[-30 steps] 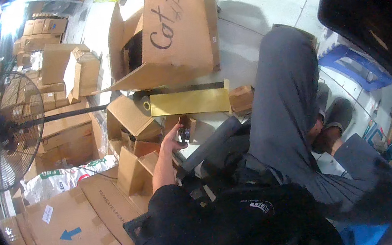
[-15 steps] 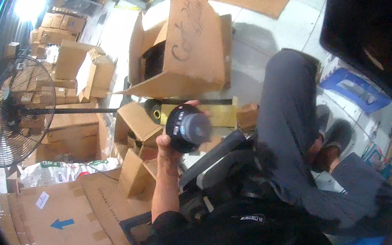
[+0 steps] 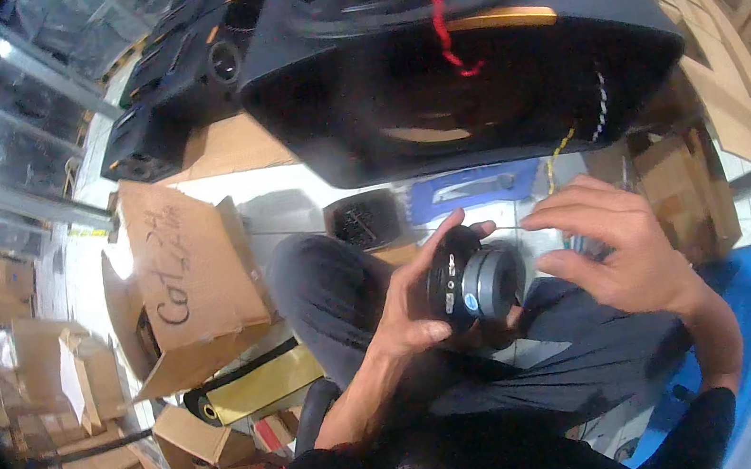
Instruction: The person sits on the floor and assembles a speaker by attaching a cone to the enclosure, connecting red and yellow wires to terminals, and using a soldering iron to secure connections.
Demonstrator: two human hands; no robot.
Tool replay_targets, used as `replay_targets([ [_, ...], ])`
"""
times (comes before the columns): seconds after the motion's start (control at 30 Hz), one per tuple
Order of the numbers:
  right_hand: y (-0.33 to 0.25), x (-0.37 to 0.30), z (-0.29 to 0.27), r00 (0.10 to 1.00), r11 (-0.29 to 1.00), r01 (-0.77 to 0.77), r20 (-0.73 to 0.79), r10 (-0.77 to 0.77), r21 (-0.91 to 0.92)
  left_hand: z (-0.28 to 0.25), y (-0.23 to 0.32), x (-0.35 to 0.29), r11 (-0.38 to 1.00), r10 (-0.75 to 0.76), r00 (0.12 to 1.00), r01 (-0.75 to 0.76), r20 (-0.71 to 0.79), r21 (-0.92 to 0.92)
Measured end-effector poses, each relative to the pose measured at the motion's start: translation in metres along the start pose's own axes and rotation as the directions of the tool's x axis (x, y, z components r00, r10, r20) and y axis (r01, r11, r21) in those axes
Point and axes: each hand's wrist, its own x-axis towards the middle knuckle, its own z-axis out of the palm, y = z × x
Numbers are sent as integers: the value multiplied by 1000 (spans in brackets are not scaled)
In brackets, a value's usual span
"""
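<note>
My left hand grips a small round speaker driver by its black rim, over my lap. Its grey magnet side faces right. Close by on the right, my right hand is raised with fingers bent and thumb apart from them. A thin line shows between its fingertips and the driver; I cannot tell whether it touches either. Beyond both hands stands a large black speaker cabinet. A red wire hangs over its upper edge, and a yellow wire hangs near its lower right.
On the floor lies a blue tray-like piece beside a box of small dark parts. An open carton stands to the left, with a yellow roll below it. More black speakers stand at the far left.
The view has swung toward the right and the cabinet. My left hand has brought the driver in front of my lap, and my right hand has come in beside it.
</note>
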Motion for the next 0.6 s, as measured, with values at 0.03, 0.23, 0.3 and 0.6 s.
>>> replay_targets([
  [0.03, 2, 0, 6, 999, 999, 30, -18, -30, -10, -2, -3, 0, 996, -9, 1000, 8, 11, 85],
  [0.23, 17, -6, 19, 989, 994, -104, 106, 99, 41, 0, -19, 10, 985, -103, 992, 93, 68, 143],
  [0.3, 19, -8, 22, 979, 989, -146, 149, 139, 36, 0, -19, 12, 984, -145, 984, 133, 107, 117],
  [0.6, 32, -6, 27, 983, 991, -130, 137, 123, 42, -5, -26, 19, 962, -125, 985, 91, 121, 256],
])
